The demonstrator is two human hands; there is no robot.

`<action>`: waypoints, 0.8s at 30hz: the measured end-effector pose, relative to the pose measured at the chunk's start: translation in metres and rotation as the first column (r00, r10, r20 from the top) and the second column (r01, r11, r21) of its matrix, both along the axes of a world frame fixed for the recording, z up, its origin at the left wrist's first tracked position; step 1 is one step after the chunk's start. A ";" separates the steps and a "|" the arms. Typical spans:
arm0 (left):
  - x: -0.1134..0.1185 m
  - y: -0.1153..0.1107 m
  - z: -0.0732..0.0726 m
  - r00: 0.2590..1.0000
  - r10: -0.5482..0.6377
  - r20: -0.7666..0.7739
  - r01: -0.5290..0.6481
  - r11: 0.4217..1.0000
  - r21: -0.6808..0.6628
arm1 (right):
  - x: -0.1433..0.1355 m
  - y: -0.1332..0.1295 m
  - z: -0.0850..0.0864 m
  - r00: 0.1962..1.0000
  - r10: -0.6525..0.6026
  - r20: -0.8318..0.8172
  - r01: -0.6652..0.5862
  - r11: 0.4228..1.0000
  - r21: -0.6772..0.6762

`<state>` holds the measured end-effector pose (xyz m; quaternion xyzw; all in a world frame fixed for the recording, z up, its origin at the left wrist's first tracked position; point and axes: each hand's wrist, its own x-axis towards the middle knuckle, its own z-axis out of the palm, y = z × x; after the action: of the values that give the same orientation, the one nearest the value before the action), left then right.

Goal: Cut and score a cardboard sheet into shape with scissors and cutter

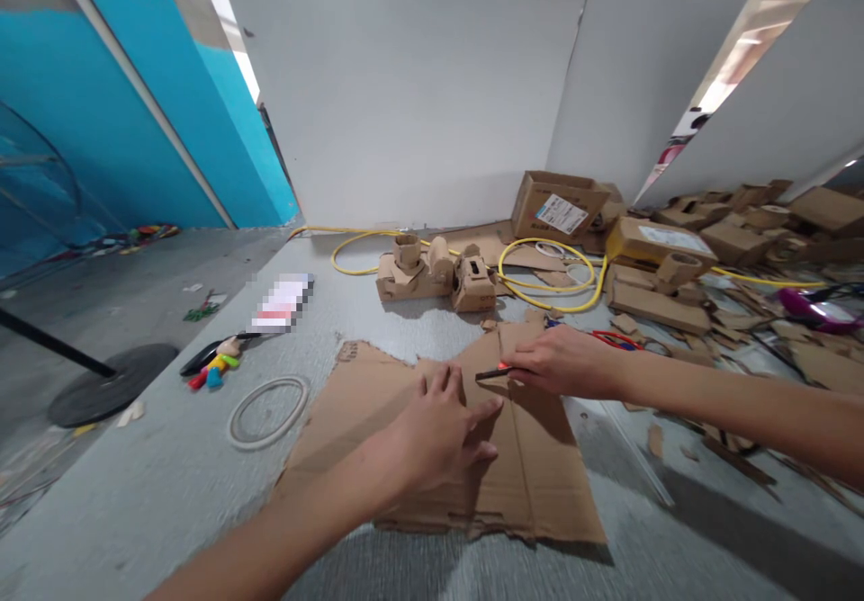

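Note:
A flat brown cardboard sheet (533, 475) with torn edges lies on the grey floor in front of me. My left hand (436, 430) presses flat on the sheet near its middle, fingers spread. My right hand (563, 363) grips a thin dark utility knife with a red part (492, 372), its tip lying on the cardboard just right of my left fingers.
Small cardboard models (432, 277) stand behind the sheet. A yellow cable (546, 291) loops past them. Boxes and scraps (675, 268) pile up at the right. Red-handled scissors (617, 340), a clear tape ring (268, 412) and coloured tools (212, 372) lie nearby. White panels wall the back.

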<state>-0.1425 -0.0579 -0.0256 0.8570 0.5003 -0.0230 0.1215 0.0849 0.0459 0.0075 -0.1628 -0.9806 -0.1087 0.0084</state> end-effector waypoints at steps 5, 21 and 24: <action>0.000 0.000 -0.002 1.000 0.001 -0.001 -0.001 1.000 0.018 | 0.000 0.000 0.000 1.000 -0.012 0.026 0.012 1.000 -0.010; -0.004 0.001 -0.005 0.999 -0.020 0.038 0.017 0.998 0.062 | -0.011 -0.008 0.009 0.989 -0.033 0.144 0.035 0.999 -0.012; -0.003 0.001 -0.004 0.999 -0.016 0.034 0.015 0.999 0.029 | -0.017 -0.011 0.015 0.981 -0.034 0.193 0.037 0.999 -0.010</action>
<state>-0.1456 -0.0572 -0.0298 0.8626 0.4920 -0.0023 0.1175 0.0683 0.0345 0.0220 -0.1692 -0.9744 -0.1173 -0.0898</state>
